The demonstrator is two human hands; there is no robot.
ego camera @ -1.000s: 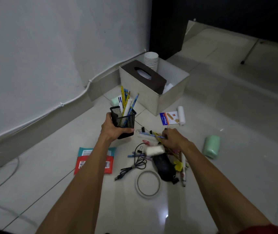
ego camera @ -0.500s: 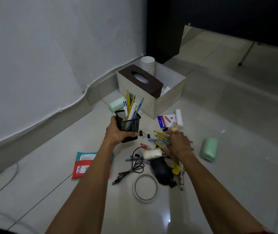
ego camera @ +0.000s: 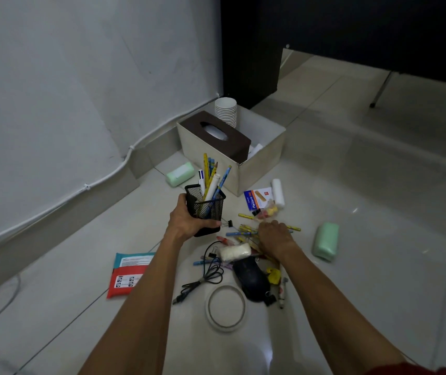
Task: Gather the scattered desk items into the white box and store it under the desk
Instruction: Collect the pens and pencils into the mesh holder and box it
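Found two flat packets [ego camera: 128, 277], one teal and one red, lying overlapped on the floor tiles [ego camera: 54, 307] at far left. Noted a pale green pack [ego camera: 180, 173] further back, close to the wall and just left of the white box.

Recorded the left hand [ego camera: 189, 223] wrapped round a black mesh pen holder [ego camera: 207, 208], fingers and thumb curled firmly about its lower half. Saw the holder raised off the floor, nearly upright, and filled with pencils and pens [ego camera: 212, 175].

Noted a black cable [ego camera: 205, 274] coiled loosely on the tiles below that hand, and a white tape ring [ego camera: 226, 328] lying flat just right of the cable's plug end.

Located the white box [ego camera: 259, 161] standing on the floor behind the holder, near the wall corner, open at the top. Saw a brown tissue box [ego camera: 219, 133] lying tilted across its near-left rim and a stack of white paper cups [ego camera: 226, 110] at its far-left corner.

Noted a white gauze roll [ego camera: 234, 251] and a black mouse [ego camera: 251, 278] amid the clutter, then a plaster box [ego camera: 257, 197] and a white roll [ego camera: 278, 192] side by side in front of the box.

Recorded the right hand [ego camera: 276, 238] lowered palm-down onto loose pencils [ego camera: 243, 233], fingertips hidden beneath it; could not tell whether anything was pinched.

Found a second green pack [ego camera: 326, 240] alone at far right.
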